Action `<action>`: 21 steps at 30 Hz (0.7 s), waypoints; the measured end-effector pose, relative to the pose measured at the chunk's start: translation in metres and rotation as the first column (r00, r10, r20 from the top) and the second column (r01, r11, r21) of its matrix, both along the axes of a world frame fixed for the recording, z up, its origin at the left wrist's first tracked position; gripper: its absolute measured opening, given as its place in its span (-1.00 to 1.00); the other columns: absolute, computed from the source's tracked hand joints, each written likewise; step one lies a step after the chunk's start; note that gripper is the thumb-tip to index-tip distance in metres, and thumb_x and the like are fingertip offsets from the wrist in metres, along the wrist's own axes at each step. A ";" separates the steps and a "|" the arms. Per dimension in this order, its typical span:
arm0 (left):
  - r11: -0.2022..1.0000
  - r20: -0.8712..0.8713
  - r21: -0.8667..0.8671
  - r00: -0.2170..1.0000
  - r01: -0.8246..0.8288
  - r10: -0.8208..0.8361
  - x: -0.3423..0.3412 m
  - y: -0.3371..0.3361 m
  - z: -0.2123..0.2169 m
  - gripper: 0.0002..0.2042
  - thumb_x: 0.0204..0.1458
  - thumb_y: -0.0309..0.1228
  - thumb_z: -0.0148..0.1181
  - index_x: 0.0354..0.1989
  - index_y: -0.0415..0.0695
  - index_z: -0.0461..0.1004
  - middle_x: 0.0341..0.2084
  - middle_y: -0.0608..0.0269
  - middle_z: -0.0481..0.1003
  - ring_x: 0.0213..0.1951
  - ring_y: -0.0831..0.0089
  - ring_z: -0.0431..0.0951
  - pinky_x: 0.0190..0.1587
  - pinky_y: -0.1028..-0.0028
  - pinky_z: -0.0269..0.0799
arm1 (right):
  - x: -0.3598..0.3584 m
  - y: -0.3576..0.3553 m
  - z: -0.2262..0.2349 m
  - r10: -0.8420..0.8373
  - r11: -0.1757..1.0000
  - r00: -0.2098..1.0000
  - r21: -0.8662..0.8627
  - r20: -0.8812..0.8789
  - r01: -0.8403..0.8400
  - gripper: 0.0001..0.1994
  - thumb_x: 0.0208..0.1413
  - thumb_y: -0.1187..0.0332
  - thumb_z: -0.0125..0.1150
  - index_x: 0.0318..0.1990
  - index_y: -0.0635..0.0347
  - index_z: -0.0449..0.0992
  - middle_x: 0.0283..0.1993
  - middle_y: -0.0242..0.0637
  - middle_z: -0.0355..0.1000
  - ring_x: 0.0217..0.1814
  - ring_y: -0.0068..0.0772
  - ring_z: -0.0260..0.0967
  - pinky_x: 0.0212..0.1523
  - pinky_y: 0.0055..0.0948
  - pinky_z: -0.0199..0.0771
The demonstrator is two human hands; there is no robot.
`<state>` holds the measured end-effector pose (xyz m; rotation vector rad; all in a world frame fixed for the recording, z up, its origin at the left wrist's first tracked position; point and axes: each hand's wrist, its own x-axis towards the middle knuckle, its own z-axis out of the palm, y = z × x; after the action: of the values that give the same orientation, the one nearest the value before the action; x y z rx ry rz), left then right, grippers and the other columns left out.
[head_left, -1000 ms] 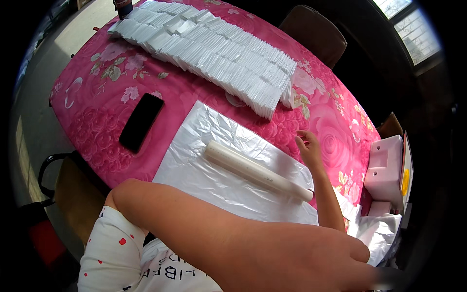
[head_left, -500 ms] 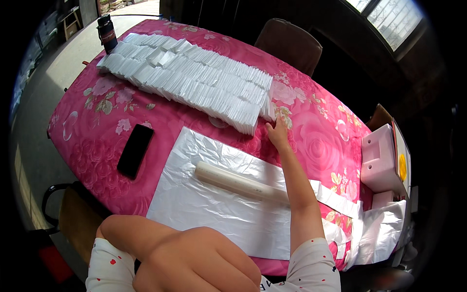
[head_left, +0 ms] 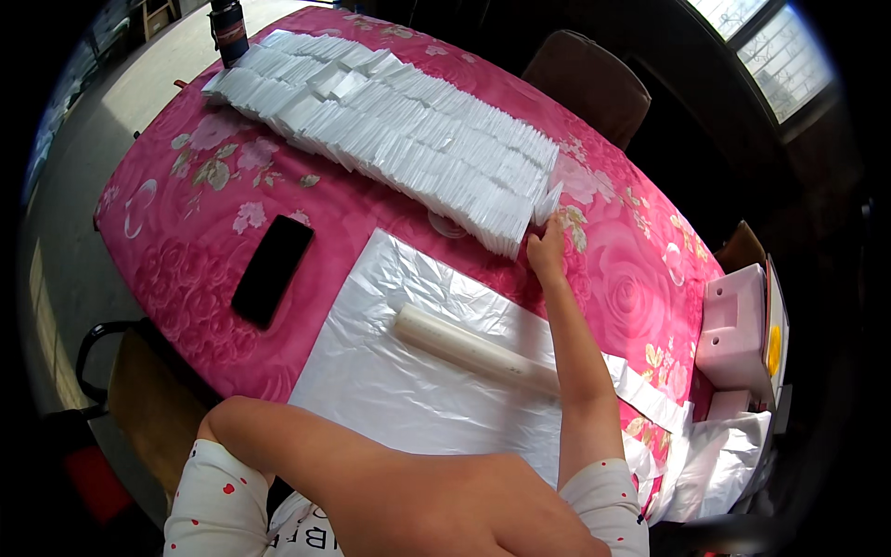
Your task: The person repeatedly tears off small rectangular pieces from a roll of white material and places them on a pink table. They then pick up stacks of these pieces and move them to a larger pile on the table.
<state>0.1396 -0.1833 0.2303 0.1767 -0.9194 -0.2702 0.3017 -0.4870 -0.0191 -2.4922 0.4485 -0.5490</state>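
Long rows of thin white folded packets (head_left: pixel 418 139) stand packed on edge across the far part of the table. At their right end, my right hand (head_left: pixel 548 249) has its fingers closed on a white folded packet (head_left: pixel 549 201) that leans away from the rows. My left hand (head_left: pixel 473 506) looms large at the lower edge, its back toward me, with the fingers out of sight. Beneath my arms lies a flat sheet of shiny white plastic film (head_left: pixel 362 357). A pale roller-like tube (head_left: pixel 464 345) rests on this film, its right end hidden behind my right forearm.
A black phone (head_left: pixel 272 271) lies on the pink floral tablecloth (head_left: pixel 176 306) at left. A dark bottle (head_left: pixel 228 32) stands at the far left corner. To the right are a white foam box (head_left: pixel 733 311), white strips (head_left: pixel 650 395) and crumpled plastic (head_left: pixel 724 464). A chair (head_left: pixel 589 84) stands beyond.
The whole view has shifted, so the table appears higher and further right. My left hand has moved right and lower in view. My right hand stays at the packets, where the end packet now leans outward.
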 end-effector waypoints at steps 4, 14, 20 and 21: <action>0.999 0.128 -0.007 0.991 0.040 -0.039 0.017 0.003 0.002 -0.85 0.05 -0.57 0.01 -0.43 -0.28 0.54 -0.43 0.08 0.54 -0.52 0.30 0.55 -0.57 0.50 0.42 | 0.009 -0.014 0.004 0.138 0.990 0.984 -0.022 0.110 -0.136 -0.33 -0.25 0.60 -0.16 0.19 0.49 0.04 0.26 0.19 0.01 0.36 0.04 -0.13 0.35 -0.32 -0.22; 0.963 0.350 0.259 0.936 -0.074 -0.022 0.041 0.013 -0.032 -0.87 0.01 -0.54 0.07 -0.29 -0.25 0.52 -0.38 0.06 0.53 -0.41 0.22 0.56 -0.41 0.48 0.47 | 0.018 -0.013 0.004 0.093 0.995 0.993 0.037 0.066 -0.096 -0.30 -0.23 0.55 -0.09 0.22 0.51 -0.03 0.27 0.22 -0.04 0.38 0.06 -0.19 0.37 -0.32 -0.28; 0.876 0.331 0.482 0.929 -0.015 -0.167 0.054 0.025 -0.038 -0.72 -0.13 -0.67 0.16 -0.18 -0.24 0.47 -0.30 0.10 0.52 -0.31 0.24 0.54 -0.31 0.44 0.45 | 0.013 -0.017 0.004 0.071 0.997 0.993 0.014 0.098 -0.072 -0.27 -0.24 0.48 0.06 0.20 0.52 -0.01 0.26 0.22 -0.02 0.37 0.06 -0.18 0.36 -0.30 -0.25; 0.864 0.328 0.503 0.930 -0.025 -0.165 0.054 0.025 -0.040 -0.71 -0.17 -0.70 0.19 -0.20 -0.24 0.49 -0.31 0.09 0.54 -0.32 0.25 0.55 -0.33 0.47 0.46 | 0.012 -0.018 0.005 0.086 0.996 0.992 -0.002 0.096 -0.086 -0.26 -0.24 0.48 0.08 0.19 0.52 0.00 0.25 0.22 -0.01 0.37 0.06 -0.17 0.36 -0.30 -0.24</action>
<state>0.1938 -0.1579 0.1908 0.6963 -1.2117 -0.5599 0.3141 -0.5047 -0.0141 -2.4573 0.3034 -0.6299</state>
